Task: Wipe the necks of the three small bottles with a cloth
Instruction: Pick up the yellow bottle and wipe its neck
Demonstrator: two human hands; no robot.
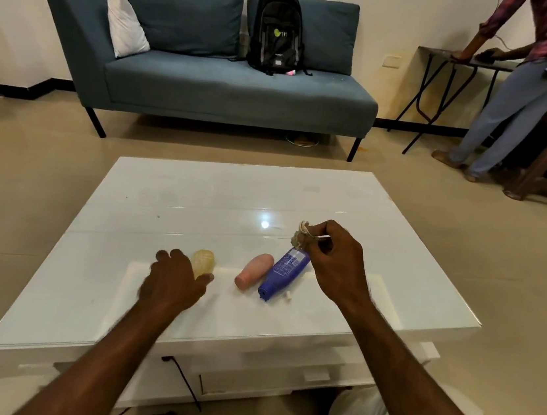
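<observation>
Yellow bottle, pink bottle and blue bottle lie on their sides in a row on the white worktop, the pink and blue ones touching and the yellow one apart to the left. The left hand holds the yellow bottle between its thumb and curled fingers. The right hand, raised above the worktop, pinches a small crumpled cloth in its fingertips, right at the blue bottle's far end
</observation>
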